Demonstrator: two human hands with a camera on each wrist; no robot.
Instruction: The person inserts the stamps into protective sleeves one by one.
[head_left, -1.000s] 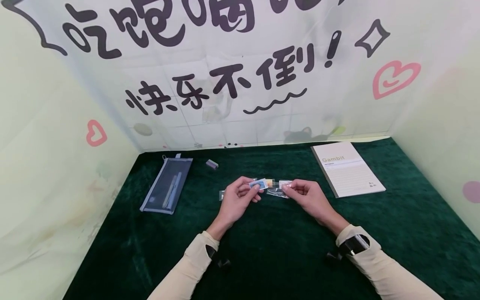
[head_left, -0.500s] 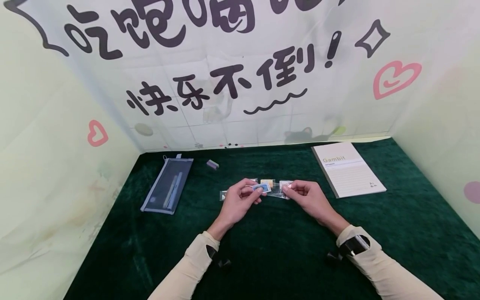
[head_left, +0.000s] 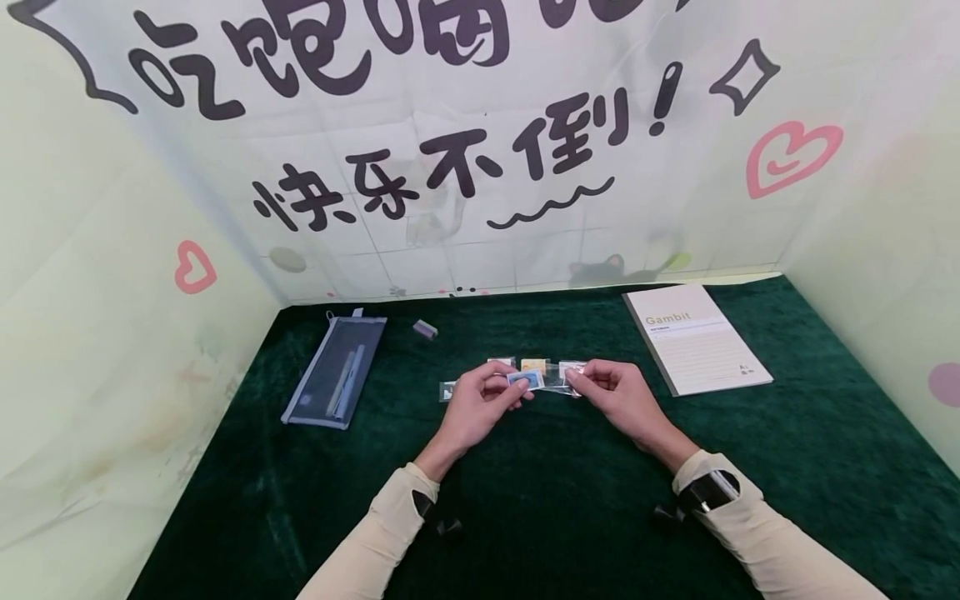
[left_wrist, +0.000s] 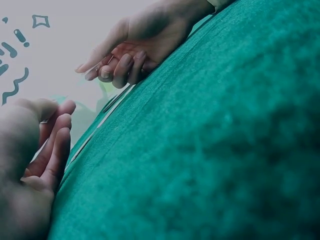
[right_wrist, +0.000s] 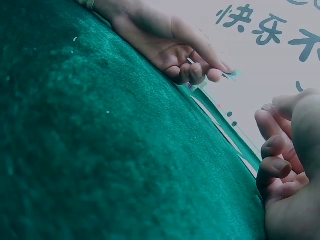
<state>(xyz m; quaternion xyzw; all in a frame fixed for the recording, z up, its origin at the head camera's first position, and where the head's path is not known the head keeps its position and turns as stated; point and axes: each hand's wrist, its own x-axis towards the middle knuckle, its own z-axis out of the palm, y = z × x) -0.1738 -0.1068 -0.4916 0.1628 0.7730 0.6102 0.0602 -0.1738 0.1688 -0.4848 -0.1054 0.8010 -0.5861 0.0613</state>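
In the head view my left hand [head_left: 472, 404] pinches a small blue stamp-like card [head_left: 525, 381] with a white border between thumb and fingers. Facing it, my right hand [head_left: 618, 400] pinches a small clear plastic sleeve [head_left: 555, 387] at its right end. The card's right edge overlaps the sleeve's left part in this view; whether they touch I cannot tell. Behind them lies a yellowish card [head_left: 536, 365], with another small sleeved piece [head_left: 501, 362] beside it. A further sleeved piece [head_left: 447, 391] is partly covered by the left hand.
A translucent blue zip pouch [head_left: 333, 375] with pens inside lies at left on the green cloth [head_left: 540, 500]. Near it sits a small purple and white block [head_left: 425, 329]. A notebook [head_left: 701, 342] lies at right, and a printed backdrop [head_left: 420, 242] rises behind.
My left hand has shifted slightly right and down, bringing the blue card closer to the sleeve. More of the pieces behind it now show. The right hand has stayed nearly still.
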